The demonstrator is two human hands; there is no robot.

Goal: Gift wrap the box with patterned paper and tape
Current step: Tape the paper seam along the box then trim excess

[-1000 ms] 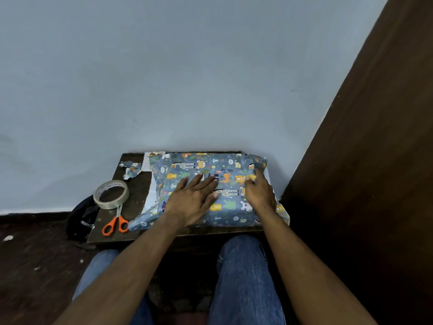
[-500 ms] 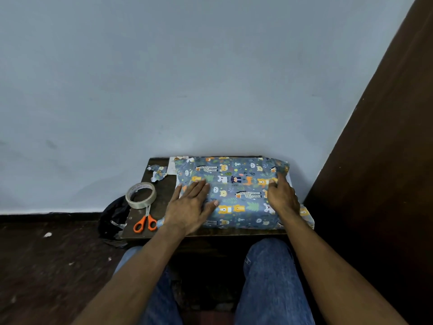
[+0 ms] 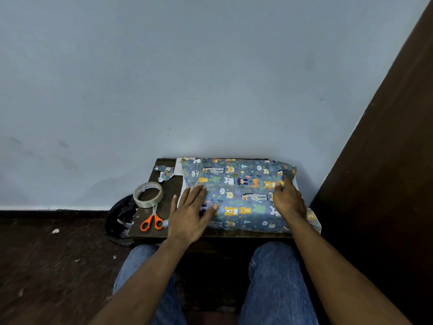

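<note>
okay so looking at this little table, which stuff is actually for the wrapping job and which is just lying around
For the job: blue animal-print paper over the box; clear tape roll; orange-handled scissors; left hand and right hand pressing the paper.

Lying about: crumpled paper offcut; black bag.

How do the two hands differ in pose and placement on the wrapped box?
The left hand lies flat with its fingers spread, at the box's left edge; the right hand is more curled, at the right end. The left hand sits nearer the tape roll and scissors. Both rest on the patterned paper.
</note>
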